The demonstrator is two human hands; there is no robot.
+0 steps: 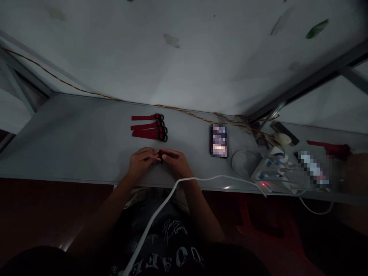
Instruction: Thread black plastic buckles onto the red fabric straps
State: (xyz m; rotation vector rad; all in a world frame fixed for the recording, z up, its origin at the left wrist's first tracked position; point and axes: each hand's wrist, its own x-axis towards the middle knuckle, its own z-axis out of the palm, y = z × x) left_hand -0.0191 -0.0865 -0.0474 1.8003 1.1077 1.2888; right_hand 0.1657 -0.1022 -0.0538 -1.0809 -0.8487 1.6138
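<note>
Both hands meet at the middle of the grey table (86, 126), close to its front edge. Between their fingertips, my left hand (141, 161) and my right hand (176, 163) hold a small dark red item (160, 156), mostly hidden by the fingers. Just beyond the hands, several red straps with black buckle loops (149, 127) lie side by side on the table, not touching my hands.
A phone (219, 141) lies to the right of the hands. Further right stand a white power strip (271, 172) with plugged-in cables and a round white mat (244, 163). A white cable (175, 195) crosses my right forearm. A twisted orange wire (184, 111) runs along the table's back.
</note>
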